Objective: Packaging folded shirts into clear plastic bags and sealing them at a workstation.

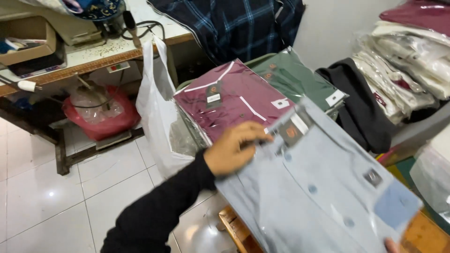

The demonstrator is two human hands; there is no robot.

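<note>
My left hand point(234, 147), in a black sleeve, grips the collar end of a folded light blue shirt point(318, 192) sealed in a clear plastic bag. The shirt is held slanted over a stack of bagged shirts. Only a fingertip of my right hand point(391, 244) shows at the bottom edge, touching the shirt's lower corner. Just behind lies a maroon bagged shirt point(234, 96) on top of its pile, and a green bagged shirt point(295, 77) lies beside it.
A white plastic bag point(154, 107) hangs next to the pile. A dark garment point(361, 107) and stacks of bagged white shirts point(408, 65) lie at right. A work table point(84, 58) with a red bag point(101, 117) beneath stands at left. White floor tiles point(56, 201) lie below.
</note>
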